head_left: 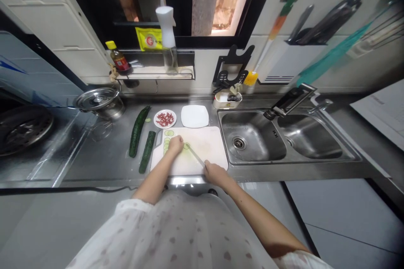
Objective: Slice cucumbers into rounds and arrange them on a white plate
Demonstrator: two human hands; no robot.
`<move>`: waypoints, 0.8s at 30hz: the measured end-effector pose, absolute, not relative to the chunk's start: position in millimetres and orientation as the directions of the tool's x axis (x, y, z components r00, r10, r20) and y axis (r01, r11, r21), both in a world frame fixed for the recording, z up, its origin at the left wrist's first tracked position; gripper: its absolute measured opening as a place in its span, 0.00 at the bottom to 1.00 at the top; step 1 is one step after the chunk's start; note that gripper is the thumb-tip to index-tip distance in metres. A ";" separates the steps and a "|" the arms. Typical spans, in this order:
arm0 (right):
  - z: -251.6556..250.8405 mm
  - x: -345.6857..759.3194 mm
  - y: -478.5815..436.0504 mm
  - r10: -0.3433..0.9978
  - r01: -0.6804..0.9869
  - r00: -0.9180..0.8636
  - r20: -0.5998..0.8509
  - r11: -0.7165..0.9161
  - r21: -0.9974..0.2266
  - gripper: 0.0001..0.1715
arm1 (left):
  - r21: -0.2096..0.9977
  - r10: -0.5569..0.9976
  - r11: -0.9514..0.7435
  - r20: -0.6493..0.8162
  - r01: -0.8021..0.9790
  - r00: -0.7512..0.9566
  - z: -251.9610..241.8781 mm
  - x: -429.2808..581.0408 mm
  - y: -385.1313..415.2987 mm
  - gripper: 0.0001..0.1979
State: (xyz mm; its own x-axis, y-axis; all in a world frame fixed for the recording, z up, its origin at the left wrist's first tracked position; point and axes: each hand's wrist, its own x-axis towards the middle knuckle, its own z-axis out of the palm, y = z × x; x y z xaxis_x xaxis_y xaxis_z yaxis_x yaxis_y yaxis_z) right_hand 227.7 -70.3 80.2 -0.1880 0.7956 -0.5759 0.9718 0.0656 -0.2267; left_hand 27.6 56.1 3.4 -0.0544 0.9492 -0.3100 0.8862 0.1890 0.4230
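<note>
On the white cutting board (pixel 208 147), my right hand (pixel 215 173) grips a knife (pixel 196 156) by its handle, its blade pointing away and to the left. A cucumber slice (pixel 186 146) lies at the blade's tip. My left hand (pixel 176 144) is closed over the board just left of that slice; whatever its fingers hold is hidden. Several pale green cucumber slices (pixel 169 133) lie along the board's left side, partly behind this hand. Left of the board rest a whole cucumber (pixel 139 132) and a cut cucumber length (pixel 147 151).
Behind the board stand a plate of chopped red pieces (pixel 165 119) and a white square plate (pixel 195 116). A double steel sink (pixel 252 134) with a faucet (pixel 288 101) is at the right. A lidded pot (pixel 101 103) stands at the left, below a shelf (pixel 154 75) with bottles.
</note>
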 end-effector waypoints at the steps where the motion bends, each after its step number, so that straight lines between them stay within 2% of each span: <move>1: 80.7 226.3 -68.7 0.793 0.971 -0.191 -0.579 0.067 -0.229 0.13 | 0.422 0.949 0.189 -0.312 0.887 -0.054 3.8 27.6 56.3 0.07; 14: 89.1 222.4 -63.1 0.789 0.978 -0.202 -0.580 0.130 -0.163 0.16 | 0.418 0.951 0.177 -0.307 0.891 -0.045 6.7 27.7 55.6 0.07; 24: 94.7 221.2 -65.9 0.775 0.976 -0.199 -0.600 0.098 -0.197 0.17 | 0.414 0.949 0.188 -0.309 0.891 -0.057 4.6 27.5 56.4 0.07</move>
